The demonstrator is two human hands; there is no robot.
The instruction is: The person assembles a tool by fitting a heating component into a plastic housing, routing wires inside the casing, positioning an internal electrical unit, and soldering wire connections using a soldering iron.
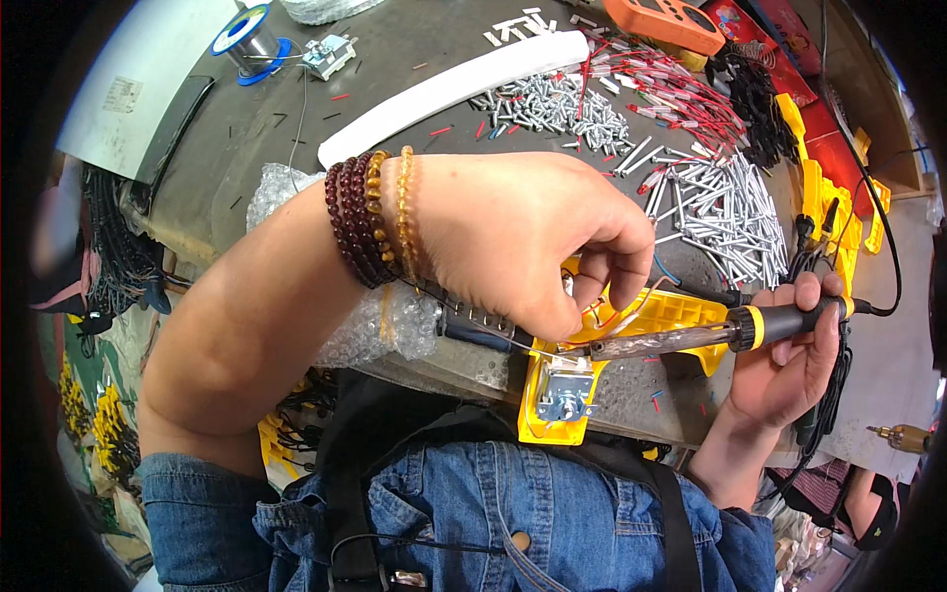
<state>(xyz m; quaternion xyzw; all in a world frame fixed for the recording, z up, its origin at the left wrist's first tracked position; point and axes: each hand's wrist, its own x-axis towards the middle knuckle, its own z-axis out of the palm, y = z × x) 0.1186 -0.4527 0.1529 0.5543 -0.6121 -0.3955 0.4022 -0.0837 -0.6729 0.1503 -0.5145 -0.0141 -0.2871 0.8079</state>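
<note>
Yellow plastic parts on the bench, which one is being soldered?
The yellow plastic housing at the near bench edge, under the soldering iron's tip; the others lie stacked far right.

My left hand (523, 237) sits over the plastic housing (631, 326) at the table's (247, 118) near edge; my right hand (789, 355) is to its right, with the soldering iron (691, 337) reaching leftward. Behind lie metal pins (730, 212), and the solder spool (252, 39) sits far left.
</note>
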